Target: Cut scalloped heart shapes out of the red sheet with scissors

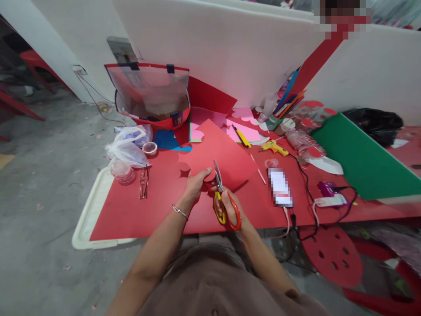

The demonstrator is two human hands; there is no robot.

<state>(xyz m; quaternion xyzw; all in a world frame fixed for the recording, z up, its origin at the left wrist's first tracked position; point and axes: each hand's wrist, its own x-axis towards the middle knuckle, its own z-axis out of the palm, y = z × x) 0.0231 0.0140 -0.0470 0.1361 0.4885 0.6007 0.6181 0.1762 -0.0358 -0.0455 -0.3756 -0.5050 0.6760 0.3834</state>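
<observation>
My left hand (198, 182) pinches the edge of a large sheet of red paper (220, 149), whose near-left side is cut in rounded notches. In my right hand (232, 208) is a pair of scissors (236, 215) with one orange-red and one yellow handle loop. Their blades point away from me and lie against the paper, just right of my left thumb. My right fingers are through the loops. The paper is held a little above the red tabletop (164, 202), and part of its near edge is hidden behind my hands.
A yellow utility knife (241, 136), a yellow glue gun (274, 148), a phone (279, 186) and a pen (258, 168) lie to the right. Eyeglasses (143, 182), a small round container (150, 148) and a plastic bag (126, 149) are left. A tote bag (151, 96) stands behind.
</observation>
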